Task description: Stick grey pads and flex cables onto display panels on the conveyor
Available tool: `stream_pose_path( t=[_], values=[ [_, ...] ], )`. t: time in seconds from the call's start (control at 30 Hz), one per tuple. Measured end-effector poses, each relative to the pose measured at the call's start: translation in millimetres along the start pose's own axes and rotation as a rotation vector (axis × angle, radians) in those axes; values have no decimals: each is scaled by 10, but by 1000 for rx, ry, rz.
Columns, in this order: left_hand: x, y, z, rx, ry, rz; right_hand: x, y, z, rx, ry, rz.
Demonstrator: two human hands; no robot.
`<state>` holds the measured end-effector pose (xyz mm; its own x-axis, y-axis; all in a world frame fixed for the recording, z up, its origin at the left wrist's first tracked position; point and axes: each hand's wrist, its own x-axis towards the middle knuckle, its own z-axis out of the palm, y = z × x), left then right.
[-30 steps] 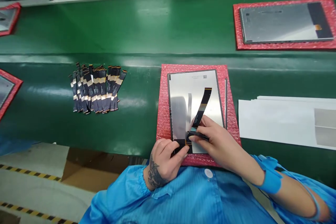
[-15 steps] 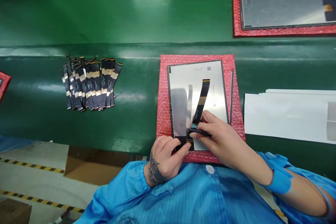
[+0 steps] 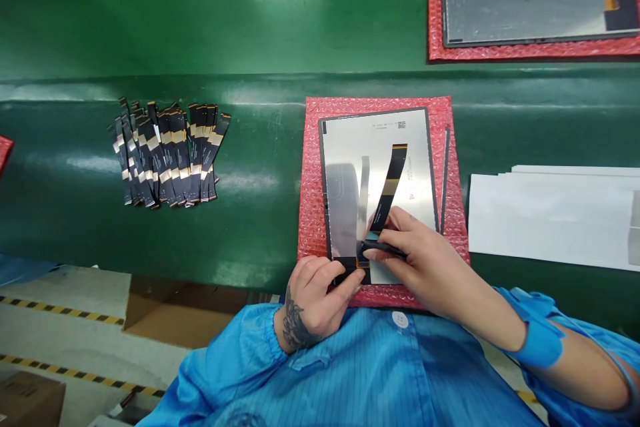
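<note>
A display panel [image 3: 345, 193] lies back side up, its silver back reflecting the cable. A black flat ribbon cable [image 3: 393, 180] with a gold band stands up from my right hand [image 3: 417, 250], whose fingertips are closed on its lower part. The same hand holds a slim black tool [image 3: 385, 249], its tip at the small connector near the panel's bottom edge; its exact kind is unclear. My left hand [image 3: 320, 297] rests at the panel's lower left corner, fingers curled, gripping the dark edge strip, with one fingertip beside the connector. The contact point is partly hidden by fingers.
Red bubble wrap [image 3: 313, 213] lies under the panel, with a thin dark strip [image 3: 445, 180] at its right. Several ribbon cables [image 3: 173, 157] are heaped on the left. White sheets [image 3: 550, 220] lie right. Another panel [image 3: 520, 0] sits at the back right on red wrap.
The view has shifted slightly, so the bench objects appear a little higher. Both hands keep nearly the same pose at the connector, with cable and tool still in my right hand.
</note>
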<state>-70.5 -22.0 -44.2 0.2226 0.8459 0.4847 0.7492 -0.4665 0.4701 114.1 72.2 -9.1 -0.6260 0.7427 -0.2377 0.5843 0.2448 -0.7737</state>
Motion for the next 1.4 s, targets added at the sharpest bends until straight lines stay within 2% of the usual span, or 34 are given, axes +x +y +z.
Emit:
stream_pose_path(
  t=[0.53, 0.73, 0.93, 1.03, 1.13, 1.23, 1.3, 1.4],
  values=[
    [-19, 0, 0, 8, -36, -7, -8, -20, 20, -63, 31, -35],
    [-55, 5, 48, 132, -24, 54, -13, -13, 13, -73, 3, -22],
    [-5, 44, 51, 199, -33, 55, -7, -22, 49, -155, 74, -96],
    [8, 63, 43, 179, -45, 10, 2, -56, 77, -246, 140, -67],
    [-25, 50, -12, 55, -43, -87, -91, -36, 29, -412, 365, 34],
    [-82, -5, -137, -112, -7, -318, -375, 81, -80, -555, 544, 145],
    [-96, -55, -233, -194, 15, -532, -622, 184, -119, -563, 530, 212],
    [-30, -135, -341, -376, -46, -839, -889, 305, -66, -394, 422, 245]
  ],
)
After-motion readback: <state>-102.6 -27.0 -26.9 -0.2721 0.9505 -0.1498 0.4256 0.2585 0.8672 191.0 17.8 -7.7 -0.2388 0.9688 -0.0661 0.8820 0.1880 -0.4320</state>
